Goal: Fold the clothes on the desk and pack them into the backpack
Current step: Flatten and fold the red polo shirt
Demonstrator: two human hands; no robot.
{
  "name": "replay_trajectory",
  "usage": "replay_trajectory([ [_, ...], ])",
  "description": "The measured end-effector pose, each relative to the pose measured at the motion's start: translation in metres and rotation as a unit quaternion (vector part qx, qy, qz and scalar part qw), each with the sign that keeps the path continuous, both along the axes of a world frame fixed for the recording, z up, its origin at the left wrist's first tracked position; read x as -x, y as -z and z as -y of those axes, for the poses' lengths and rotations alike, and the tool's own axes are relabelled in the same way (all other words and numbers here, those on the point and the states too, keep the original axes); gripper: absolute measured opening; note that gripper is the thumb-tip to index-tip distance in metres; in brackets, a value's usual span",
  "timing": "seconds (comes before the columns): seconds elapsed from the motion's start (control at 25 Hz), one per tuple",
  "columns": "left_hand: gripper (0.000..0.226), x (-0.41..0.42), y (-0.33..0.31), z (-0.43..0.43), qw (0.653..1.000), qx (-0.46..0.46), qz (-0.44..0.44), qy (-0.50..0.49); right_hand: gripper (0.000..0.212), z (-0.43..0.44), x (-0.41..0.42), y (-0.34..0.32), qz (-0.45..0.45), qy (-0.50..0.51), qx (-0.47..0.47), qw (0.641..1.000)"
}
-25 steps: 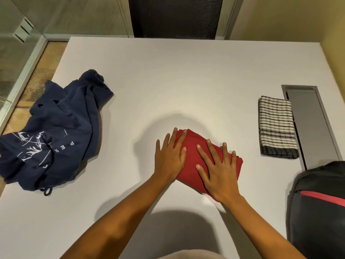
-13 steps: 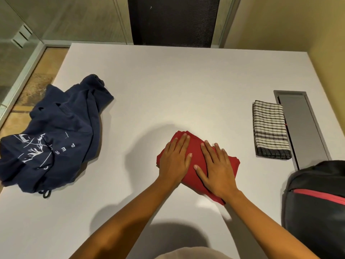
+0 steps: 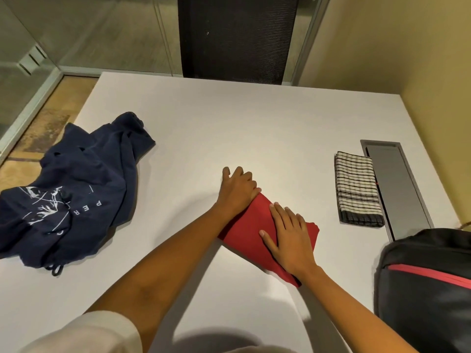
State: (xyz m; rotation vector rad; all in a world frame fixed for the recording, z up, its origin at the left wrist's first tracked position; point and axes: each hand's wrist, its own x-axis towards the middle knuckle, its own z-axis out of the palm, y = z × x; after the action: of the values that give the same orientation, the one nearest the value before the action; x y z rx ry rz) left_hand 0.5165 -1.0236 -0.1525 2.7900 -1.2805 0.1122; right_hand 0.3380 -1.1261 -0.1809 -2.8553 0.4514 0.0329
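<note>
Both hands press red cloth mid-desk, edges distant.

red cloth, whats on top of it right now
The right hand lies flat on the folded red cloth; the left hand curls over its far end. The cloth beneath them is hidden.
</note>
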Motion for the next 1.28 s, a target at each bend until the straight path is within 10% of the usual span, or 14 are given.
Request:
replay_trajectory([
  [0.28,0.005,0.006,-0.001,0.004,0.988,0.027,0.003,-0.151,0.066,0.002,-0.001,0.001,0.009,0.006,-0.022,1.000],
  [0.4,0.033,0.036,0.012,-0.005,0.984,0.161,-0.024,-0.067,0.064,0.003,-0.001,0.003,0.021,0.006,-0.025,0.999],
  [0.68,0.062,0.064,0.039,-0.031,0.977,0.073,-0.176,-0.091,0.065,0.000,-0.002,0.002,0.010,0.018,-0.013,1.000],
  [1.28,0.069,0.130,0.040,-0.078,0.956,0.117,-0.192,-0.191,0.072,-0.013,-0.003,-0.008,-0.027,0.104,-0.022,0.994],
])
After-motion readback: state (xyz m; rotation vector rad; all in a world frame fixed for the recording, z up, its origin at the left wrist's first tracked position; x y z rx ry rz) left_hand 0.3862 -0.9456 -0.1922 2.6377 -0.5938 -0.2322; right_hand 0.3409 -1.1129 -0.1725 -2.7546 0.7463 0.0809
